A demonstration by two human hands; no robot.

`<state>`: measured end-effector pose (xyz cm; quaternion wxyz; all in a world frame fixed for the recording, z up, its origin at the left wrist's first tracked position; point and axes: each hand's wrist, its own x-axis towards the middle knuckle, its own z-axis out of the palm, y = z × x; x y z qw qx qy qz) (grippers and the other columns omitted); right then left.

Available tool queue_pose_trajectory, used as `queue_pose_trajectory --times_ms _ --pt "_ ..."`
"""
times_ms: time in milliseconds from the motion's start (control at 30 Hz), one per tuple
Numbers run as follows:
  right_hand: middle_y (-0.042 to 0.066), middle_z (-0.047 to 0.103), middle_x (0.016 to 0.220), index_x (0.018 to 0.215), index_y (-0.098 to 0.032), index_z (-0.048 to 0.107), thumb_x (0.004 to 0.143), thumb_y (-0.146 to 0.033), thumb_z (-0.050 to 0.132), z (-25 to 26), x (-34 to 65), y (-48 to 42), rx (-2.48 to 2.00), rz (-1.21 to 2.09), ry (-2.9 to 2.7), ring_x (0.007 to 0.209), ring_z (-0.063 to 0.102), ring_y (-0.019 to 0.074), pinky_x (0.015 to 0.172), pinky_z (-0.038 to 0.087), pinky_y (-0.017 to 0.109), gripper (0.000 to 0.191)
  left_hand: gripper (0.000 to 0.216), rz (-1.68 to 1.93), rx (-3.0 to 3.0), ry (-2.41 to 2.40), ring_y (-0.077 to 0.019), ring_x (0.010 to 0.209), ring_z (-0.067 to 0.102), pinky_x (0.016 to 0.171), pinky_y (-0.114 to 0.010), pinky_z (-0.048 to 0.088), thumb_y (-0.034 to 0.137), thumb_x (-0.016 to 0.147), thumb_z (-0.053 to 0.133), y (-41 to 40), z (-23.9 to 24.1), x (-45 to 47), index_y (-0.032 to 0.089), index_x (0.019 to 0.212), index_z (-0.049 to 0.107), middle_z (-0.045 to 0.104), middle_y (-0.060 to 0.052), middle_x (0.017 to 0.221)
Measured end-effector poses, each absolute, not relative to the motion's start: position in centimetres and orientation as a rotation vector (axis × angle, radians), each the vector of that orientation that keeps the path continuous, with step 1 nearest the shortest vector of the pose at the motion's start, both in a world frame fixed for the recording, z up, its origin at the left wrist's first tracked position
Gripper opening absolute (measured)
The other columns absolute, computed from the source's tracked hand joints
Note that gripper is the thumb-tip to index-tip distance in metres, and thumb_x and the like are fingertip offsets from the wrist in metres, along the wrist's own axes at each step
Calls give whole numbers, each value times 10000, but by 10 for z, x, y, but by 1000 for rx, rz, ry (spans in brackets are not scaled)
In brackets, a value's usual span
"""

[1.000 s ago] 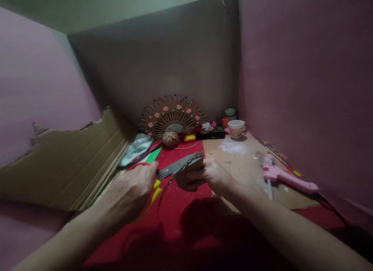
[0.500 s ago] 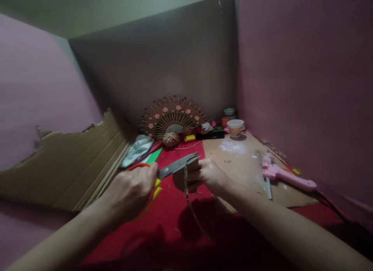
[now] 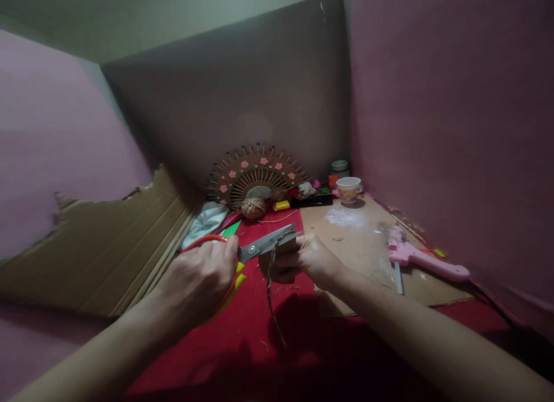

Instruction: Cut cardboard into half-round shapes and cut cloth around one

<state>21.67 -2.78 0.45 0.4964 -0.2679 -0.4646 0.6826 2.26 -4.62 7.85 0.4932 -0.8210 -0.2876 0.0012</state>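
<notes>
My left hand [image 3: 197, 284] is closed round the red and yellow handles of a pair of scissors [image 3: 259, 247], whose grey blades point right. My right hand [image 3: 314, 259] pinches a small brown cardboard piece [image 3: 277, 258] just under the blade tips. A strand of twine [image 3: 272, 286] runs from the blades at that piece and hangs down over the red cloth [image 3: 255, 315]. The two hands are close together, just above the cloth.
A pink glue gun [image 3: 422, 259] lies on a cardboard sheet [image 3: 367, 240] to the right. At the back stand a decorated fan [image 3: 255, 174], a twine ball [image 3: 253, 206], a paper cup [image 3: 348, 189] and a jar [image 3: 340, 166]. Torn cardboard [image 3: 95, 246] leans left.
The scissors and the cardboard piece have risen slightly. The twine, stretched along the blades a second ago, now hangs down from the blade tips.
</notes>
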Motion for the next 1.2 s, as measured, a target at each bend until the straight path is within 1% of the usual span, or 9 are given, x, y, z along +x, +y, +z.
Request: queue_pose_trajectory --times_ms 100,233,400,500,667,833,1033,1100,1200 --pt "-20 511 479 556 -117 625 506 -267 750 4 217 -26 -681 1655 -1119 431 414 68 437 331 227 201 226 41 -2071 -733 -199 467 524 405 -298 378 111 814 341 -42 77 17 110 828 566 526 -43 576" --pt "-17 512 479 556 -112 620 507 -238 736 5 218 -24 -688 1663 -1130 417 408 65 418 311 220 178 192 73 -2144 -777 -195 458 527 390 -291 365 181 827 374 -39 77 17 115 838 555 532 -37 580" --pt "-32 473 455 517 -117 591 500 -264 754 3 218 -24 -678 1618 -1113 415 395 62 411 318 218 220 207 69 -2049 -777 -235 578 566 515 -345 439 131 805 358 -44 82 32 102 871 552 554 -78 653" --pt "-24 485 465 522 -114 599 505 -286 761 0 217 -22 -701 1606 -1129 418 407 66 420 339 226 236 192 140 -2043 -790 -223 529 547 455 -321 399 87 786 353 -46 80 33 134 834 533 528 -55 626" --pt "-23 489 453 533 -111 611 490 -285 767 -6 217 -16 -747 1596 -1127 395 402 60 403 328 215 238 116 104 -2139 -866 -208 496 551 408 -290 342 191 835 382 -40 72 24 167 795 488 524 -32 608" --pt "-26 488 447 529 -115 601 484 -293 777 -9 215 -15 -749 1552 -1096 397 421 66 393 327 209 254 133 122 -2230 -912 -195 487 574 403 -275 311 132 828 361 -34 65 26 158 809 490 562 -29 591" --pt "20 593 544 631 -104 654 471 -251 779 -3 218 -14 -781 1581 -1039 476 523 118 432 431 248 250 179 26 -2296 -1014 -218 507 589 405 -281 347 222 847 355 -36 84 40 143 867 514 595 -64 613" --pt "51 650 656 722 -110 680 467 -230 774 -1 223 -13 -819 1567 -990 567 588 161 486 492 288 298 283 -103 -2263 -1206 -240 588 611 479 -317 427 268 872 306 -31 95 32 100 960 518 621 -114 692" --pt "80 676 761 793 -116 683 483 -217 770 0 229 -12 -818 1561 -958 663 623 201 512 525 311 338 384 -245 -2354 -1272 -281 833 615 704 -407 483 223 859 265 -22 98 11 25 1118 468 621 -222 936"
